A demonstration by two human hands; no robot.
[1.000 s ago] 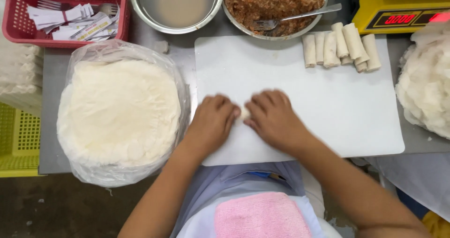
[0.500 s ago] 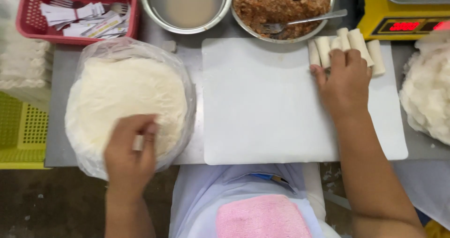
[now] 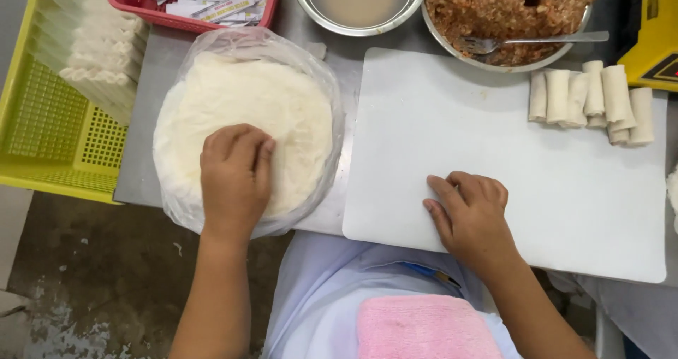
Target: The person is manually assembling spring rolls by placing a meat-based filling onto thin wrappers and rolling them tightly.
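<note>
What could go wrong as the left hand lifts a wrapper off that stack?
The left hand presses on the wrapper stack; thin sheets may cling, so two could lift or one could tear. The stack's plastic bag overhangs the table edge and might slide. The right hand rests on the white board, steadying it.

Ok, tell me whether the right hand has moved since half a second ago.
Yes. The right hand left the finished rolls at the far right of the white board and now rests on its near edge, toward the person.
</note>
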